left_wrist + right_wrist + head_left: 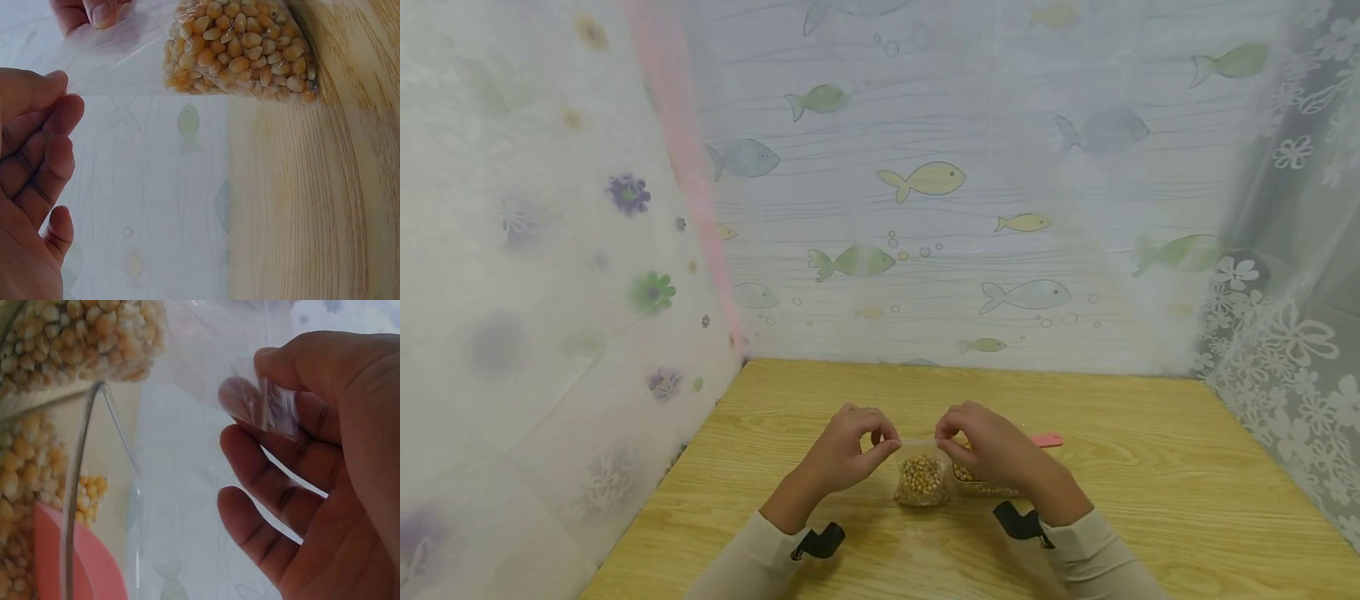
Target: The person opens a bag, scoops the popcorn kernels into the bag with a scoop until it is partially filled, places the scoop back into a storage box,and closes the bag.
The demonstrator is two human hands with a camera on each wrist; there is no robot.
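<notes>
A clear plastic bag [921,481] part-filled with corn kernels stands upright on the table in the head view. My left hand [855,447] pinches one top corner of the bag between thumb and index finger. At the opposite corner my right hand [988,446] pinches the film the same way. The left wrist view shows the kernels [240,50] in the bag's lower part, with plain film stretched above them. In the right wrist view, thumb and forefinger of the right hand [306,444] grip the bag's folded top edge. Whether the bag's mouth is sealed I cannot tell.
Right of the bag stands a clear container [80,487] of corn kernels, partly hidden by the right hand in the head view. A pink scoop [75,556] rests in it, its handle [1048,440] sticking out. Patterned curtains [925,250] surround the wooden table [737,533].
</notes>
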